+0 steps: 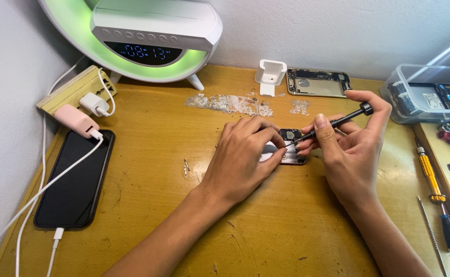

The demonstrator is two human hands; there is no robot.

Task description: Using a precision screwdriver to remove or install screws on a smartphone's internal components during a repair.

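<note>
A: What are the hands doing at the middle of the bench (148,205)?

B: The left hand (243,156) lies palm down, fingers curled over a small dark phone part (291,149), pinning it flat to the wood. The right hand (350,146) is closed around a slim black screwdriver (338,121), thumb and fingers pinching the shaft, forefinger hooked over the cap at its far end. The tip slants down to the left and meets the part just beside the left fingertips.

A: Where is that part exactly?

B: At the bench's centre, between the two hands, mostly covered by the left one.

A: And around them?

B: Two tiny screws (186,166) lie just left of the left wrist. A black phone (75,179) lies face up at the near left, with a white cable (56,179) across it. A bare phone housing (318,82) lies at the far edge, a white stand (270,76) just left of it. A clock lamp (143,38) glows green at far left. A clear plastic box (425,95) sits at far right, and a yellow-handled screwdriver (430,177) lies near the right edge.
</note>
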